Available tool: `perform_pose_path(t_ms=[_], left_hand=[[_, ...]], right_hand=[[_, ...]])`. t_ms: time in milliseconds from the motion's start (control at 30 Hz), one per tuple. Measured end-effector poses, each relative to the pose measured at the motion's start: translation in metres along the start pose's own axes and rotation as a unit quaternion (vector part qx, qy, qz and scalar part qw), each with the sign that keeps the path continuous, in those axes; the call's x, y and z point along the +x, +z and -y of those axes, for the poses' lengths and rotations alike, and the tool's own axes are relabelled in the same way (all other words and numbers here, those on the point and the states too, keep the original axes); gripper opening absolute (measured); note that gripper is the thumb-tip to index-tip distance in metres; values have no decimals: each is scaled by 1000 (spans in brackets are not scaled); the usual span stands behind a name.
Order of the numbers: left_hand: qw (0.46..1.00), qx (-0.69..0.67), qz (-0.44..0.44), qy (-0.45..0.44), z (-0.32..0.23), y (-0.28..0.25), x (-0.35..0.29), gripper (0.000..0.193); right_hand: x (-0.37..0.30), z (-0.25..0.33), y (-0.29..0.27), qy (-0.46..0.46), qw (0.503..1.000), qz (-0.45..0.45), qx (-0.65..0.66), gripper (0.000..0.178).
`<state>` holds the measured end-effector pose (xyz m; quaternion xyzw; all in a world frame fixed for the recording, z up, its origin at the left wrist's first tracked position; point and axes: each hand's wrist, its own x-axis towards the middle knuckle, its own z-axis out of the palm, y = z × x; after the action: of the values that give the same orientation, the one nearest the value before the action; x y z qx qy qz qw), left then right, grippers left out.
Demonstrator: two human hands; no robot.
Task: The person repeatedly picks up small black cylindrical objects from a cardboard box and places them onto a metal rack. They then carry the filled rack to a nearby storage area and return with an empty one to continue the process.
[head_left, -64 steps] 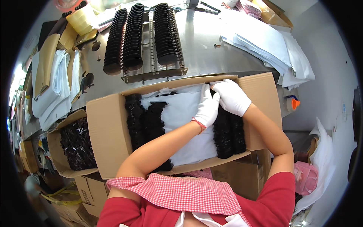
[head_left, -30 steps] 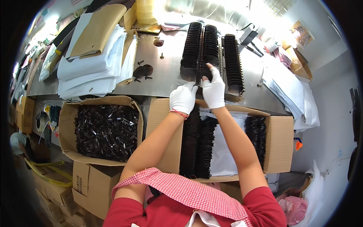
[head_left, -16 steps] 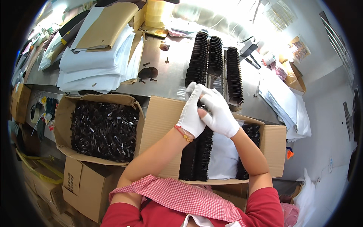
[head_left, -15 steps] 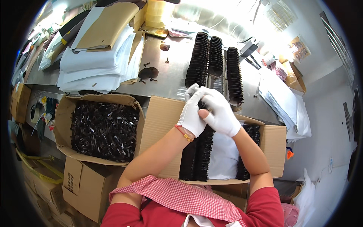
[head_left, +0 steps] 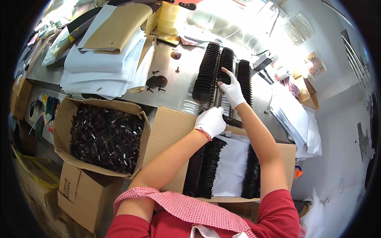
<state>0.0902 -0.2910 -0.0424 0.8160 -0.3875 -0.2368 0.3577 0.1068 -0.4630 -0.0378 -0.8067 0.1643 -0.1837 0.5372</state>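
Both my hands wear white gloves with some bare fingertips. At the near end of the middle row of dark, lens-like discs (head_left: 226, 59), my right hand (head_left: 233, 89) has thumb and forefinger closed on the discs. My left hand (head_left: 211, 121) is closed lower down, beside the near end of the rack (head_left: 217, 95); whatever it holds is hidden. Another row of dark discs (head_left: 206, 71) stands left of the middle one, and a third row (head_left: 244, 79) to the right. Below my hands, an open carton (head_left: 164, 142) contains packed dark rows (head_left: 214, 166) and a white sheet (head_left: 231, 168).
To the left, a cardboard box (head_left: 63, 137) is full of small, shiny dark pieces (head_left: 105, 137). White paper stacks (head_left: 99, 71) lie at the back left, more white sheets (head_left: 291, 119) at the right. Loose brown discs (head_left: 156, 81) and small bits lie on the metal table (head_left: 174, 89).
My hands were together above the carton and are now apart. The right hand has reached forward to the middle disc row; the left has come down slightly, near the rack's end.
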Motion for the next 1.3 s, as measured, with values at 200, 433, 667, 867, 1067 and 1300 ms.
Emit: perform_pose_path(t_ms=[200,433,667,867,1067,1300], left_hand=[[999,-34,1,-24,-4,-4,-2,36],[987,-155,-9,-50,-3,-4,6,37],[566,-812,-73,-125,-32,-12,-5,35],[844,-523,-79,-85,-11,4,6,15],[987,-132,-61,-67,-6,7,0,41],[992,-100,-44,-63,-9,4,-2,32]], right_hand=[[-11,-9,31,-208,930,-115,-282,50],[12,-9,-10,-380,818,-92,-421,41],[-76,74,-26,-129,954,164,-214,34],[13,32,-46,-19,994,-24,-102,53],[89,-20,-30,70,966,146,202,61],[74,-39,3,-145,976,-8,-164,60]])
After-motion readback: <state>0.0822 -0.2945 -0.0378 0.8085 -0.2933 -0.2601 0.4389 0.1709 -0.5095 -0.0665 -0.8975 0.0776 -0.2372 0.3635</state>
